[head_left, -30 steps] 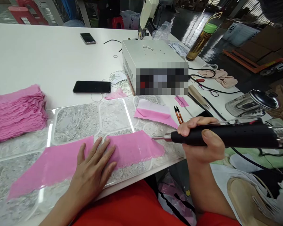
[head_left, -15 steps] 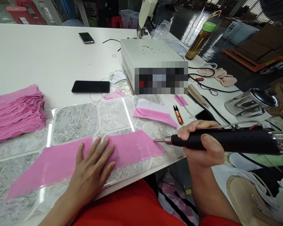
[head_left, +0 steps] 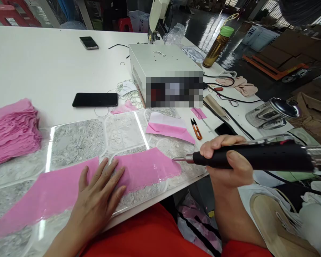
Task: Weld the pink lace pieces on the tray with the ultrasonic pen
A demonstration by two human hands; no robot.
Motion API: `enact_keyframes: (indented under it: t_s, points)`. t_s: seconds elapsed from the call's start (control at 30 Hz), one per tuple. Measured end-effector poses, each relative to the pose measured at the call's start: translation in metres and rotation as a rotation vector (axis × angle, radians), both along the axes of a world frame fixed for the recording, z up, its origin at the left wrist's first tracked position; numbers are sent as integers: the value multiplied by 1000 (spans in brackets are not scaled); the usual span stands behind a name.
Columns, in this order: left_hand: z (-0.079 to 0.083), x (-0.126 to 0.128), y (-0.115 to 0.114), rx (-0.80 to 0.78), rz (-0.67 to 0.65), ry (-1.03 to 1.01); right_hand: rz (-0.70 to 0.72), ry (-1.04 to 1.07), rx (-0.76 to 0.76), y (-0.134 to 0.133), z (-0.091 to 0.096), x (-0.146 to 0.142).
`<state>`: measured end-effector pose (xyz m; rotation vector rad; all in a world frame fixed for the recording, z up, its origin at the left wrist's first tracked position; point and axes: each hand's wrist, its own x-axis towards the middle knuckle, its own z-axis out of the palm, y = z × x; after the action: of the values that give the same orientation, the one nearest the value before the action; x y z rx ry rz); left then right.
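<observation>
Over the pink panel [head_left: 147,167] I see a low open lane between the left hand [head_left: 96,200] and the tip of the black tool [head_left: 270,157]. Straight ahead, the grey box [head_left: 166,62] blocks passage; the white table [head_left: 42,71] gives wide room left of the near phone [head_left: 95,100]. Rightward, cables [head_left: 248,102], orange snips [head_left: 196,130] and a glass jug [head_left: 266,115] crowd any route.

Left hand [head_left: 95,198]: bare, five slender fingers [head_left: 106,175]; left forearm [head_left: 68,232] uncovered. Right hand [head_left: 235,174]: bare; right forearm [head_left: 231,214] uncovered, red cloth [head_left: 243,249] at its lower end. Garment [head_left: 149,237]: plain red, below and between both hands.
</observation>
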<state>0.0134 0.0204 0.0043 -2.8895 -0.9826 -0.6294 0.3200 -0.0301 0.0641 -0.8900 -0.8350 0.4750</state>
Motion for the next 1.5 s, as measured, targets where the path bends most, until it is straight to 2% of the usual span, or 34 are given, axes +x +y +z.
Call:
enact_keyframes:
  t_s: [0.23, 0.63, 0.77, 0.87, 1.0, 1.17, 1.3, 1.5]
  points:
    - [1, 0, 0, 1, -6, 11, 6, -4, -33, -15, 3, 7]
    - [-1, 0, 1, 15, -4, 7, 56, -12, -21, -17, -2, 8]
    - [5, 4, -2, 31, -63, 0, 17, 15, -20, -22, -2, 10]
    - [17, 20, -13, -29, -191, -7, -53, 46, -20, -27, -2, 13]
    - [30, 65, -25, -98, -351, 36, -153, 102, -27, -33, -3, 16]
    - [23, 118, -28, -133, -506, 121, -213, 118, 5, -40, -11, 18]
    - [8, 127, -31, -91, -558, 179, -266, 113, 45, -45, -19, 19]
    - [-2, 117, -32, -97, -606, 196, -322, 162, 98, -39, -31, 20]
